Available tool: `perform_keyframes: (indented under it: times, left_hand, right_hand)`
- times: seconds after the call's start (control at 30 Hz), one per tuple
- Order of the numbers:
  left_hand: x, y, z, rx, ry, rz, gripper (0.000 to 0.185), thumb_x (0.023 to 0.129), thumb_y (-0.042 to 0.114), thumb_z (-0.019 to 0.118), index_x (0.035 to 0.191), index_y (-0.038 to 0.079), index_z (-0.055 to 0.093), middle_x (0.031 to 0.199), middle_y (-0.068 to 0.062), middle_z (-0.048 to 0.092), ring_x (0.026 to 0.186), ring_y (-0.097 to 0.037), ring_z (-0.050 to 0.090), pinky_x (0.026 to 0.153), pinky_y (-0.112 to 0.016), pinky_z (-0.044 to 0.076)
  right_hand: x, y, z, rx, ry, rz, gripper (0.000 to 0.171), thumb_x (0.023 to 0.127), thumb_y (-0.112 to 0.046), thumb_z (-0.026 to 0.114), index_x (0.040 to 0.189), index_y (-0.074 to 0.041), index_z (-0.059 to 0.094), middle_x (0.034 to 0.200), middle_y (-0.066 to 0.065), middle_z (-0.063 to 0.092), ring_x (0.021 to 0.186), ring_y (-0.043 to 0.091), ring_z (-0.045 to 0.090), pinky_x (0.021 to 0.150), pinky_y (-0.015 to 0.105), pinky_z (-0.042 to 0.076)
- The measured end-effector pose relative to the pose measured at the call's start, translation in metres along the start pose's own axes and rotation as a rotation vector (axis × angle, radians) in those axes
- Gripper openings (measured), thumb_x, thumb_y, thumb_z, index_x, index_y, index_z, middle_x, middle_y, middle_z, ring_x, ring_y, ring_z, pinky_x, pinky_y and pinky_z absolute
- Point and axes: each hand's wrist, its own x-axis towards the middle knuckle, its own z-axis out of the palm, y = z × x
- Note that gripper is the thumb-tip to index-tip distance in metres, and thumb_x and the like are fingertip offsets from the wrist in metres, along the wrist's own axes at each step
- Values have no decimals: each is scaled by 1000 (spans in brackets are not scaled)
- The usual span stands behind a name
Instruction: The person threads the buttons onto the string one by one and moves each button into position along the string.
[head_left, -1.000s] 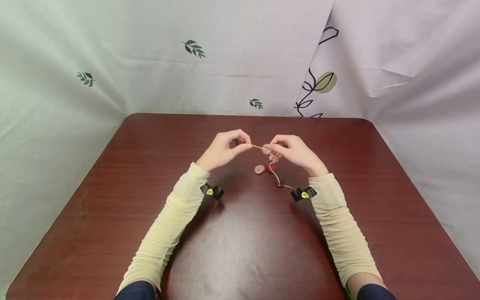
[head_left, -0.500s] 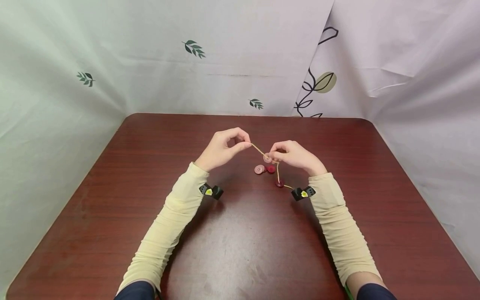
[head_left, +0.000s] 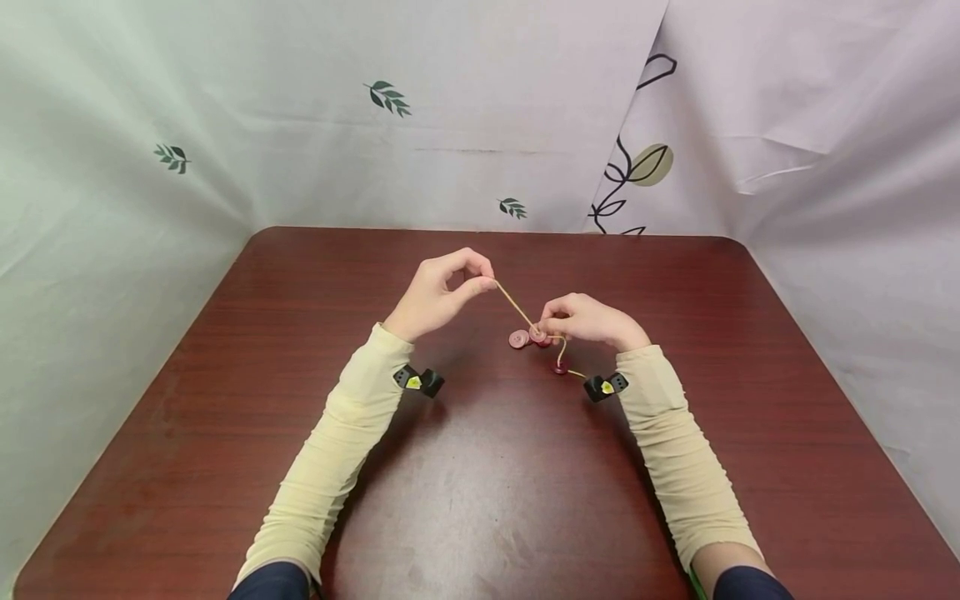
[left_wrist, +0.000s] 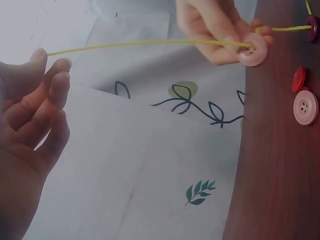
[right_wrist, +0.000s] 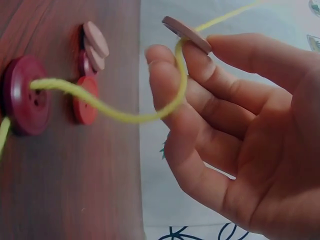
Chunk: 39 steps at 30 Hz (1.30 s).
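My left hand (head_left: 486, 281) pinches the end of a yellow string (head_left: 514, 306) between thumb and forefinger, raised above the table. The string runs taut down to a pale pink button (head_left: 537, 334), which my right hand (head_left: 546, 331) pinches by its rim low over the table. In the left wrist view the string (left_wrist: 150, 44) passes through a hole of that button (left_wrist: 252, 49). Beyond it the string (right_wrist: 125, 116) loops down to a dark red button (right_wrist: 27, 102) threaded on it and lying on the table.
A loose pink button (head_left: 518, 339) and a red button (left_wrist: 299, 79) lie on the dark wooden table (head_left: 480, 500) just left of my right hand. White cloth with leaf prints (head_left: 387, 96) hangs along the back and sides.
My right hand has come down towards the table with the pink button. My left hand has risen slightly with the string end, and the string between them slopes more steeply.
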Motion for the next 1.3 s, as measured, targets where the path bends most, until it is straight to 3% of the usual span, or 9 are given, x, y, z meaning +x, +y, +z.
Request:
perform_keyframes:
  times: [0.17, 0.43, 0.83, 1.3]
  left_hand:
    - [-1, 2, -1, -5, 4, 11, 8, 86, 4, 70, 89, 1, 64, 83, -10, 66, 77, -7, 56, 69, -21, 46]
    - [-1, 4, -4, 3, 25, 23, 8, 85, 4, 71, 89, 2, 64, 83, -9, 66, 73, -7, 55, 66, -20, 44]
    - [-1, 2, -7, -48, 52, 45, 8, 85, -2, 69, 89, -2, 62, 83, -12, 65, 77, -5, 59, 70, -23, 50]
    - [-2, 4, -12, -55, 81, 108, 9, 83, -5, 70, 87, -4, 62, 81, -11, 64, 78, -6, 59, 73, -21, 50]
  right_hand:
    - [1, 6, 2, -7, -51, -3, 16, 91, -9, 55, 83, -1, 66, 73, 14, 65, 69, 20, 58, 64, 29, 47]
    - [2, 14, 3, -15, -103, -5, 15, 92, -8, 56, 82, 0, 65, 68, 5, 63, 65, 19, 55, 63, 29, 46]
    - [2, 20, 2, -67, -177, -3, 15, 88, -8, 55, 79, -2, 66, 71, 10, 67, 70, 20, 61, 67, 27, 47]
    - [1, 27, -1, -64, -271, 32, 15, 89, -6, 55, 79, 3, 62, 67, 2, 59, 63, 12, 51, 63, 25, 43]
